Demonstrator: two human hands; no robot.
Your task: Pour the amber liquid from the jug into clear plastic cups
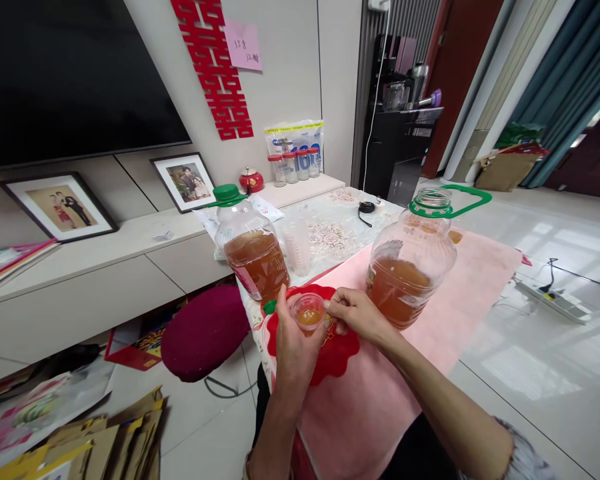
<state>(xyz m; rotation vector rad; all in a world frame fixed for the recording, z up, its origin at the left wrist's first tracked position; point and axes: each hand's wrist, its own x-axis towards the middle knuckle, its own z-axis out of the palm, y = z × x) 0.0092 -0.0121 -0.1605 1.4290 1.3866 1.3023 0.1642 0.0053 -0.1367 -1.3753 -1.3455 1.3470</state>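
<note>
My left hand [296, 340] is wrapped round a small clear plastic cup [309, 313] with some amber liquid in it. At the cup's right rim, my right hand [353, 311] pinches with thumb and forefinger. Under both hands lies a red scalloped mat [343, 363]. Beyond my left hand stands a large clear jug [255, 257] of amber liquid with a green cap [227, 195]. Close to my right hand is a second jug [405, 280], uncapped, part filled with the same-coloured liquid, its green handle [473, 200] swung out to the right.
A stack of clear plastic cups [297, 247] stands between the jugs on the table, which has a pink cloth [480, 267]. Behind are several red-lidded jars [290, 168] and a black coiled item [366, 207]. A maroon stool [205, 333] is at left; a power strip [555, 300] lies on the floor.
</note>
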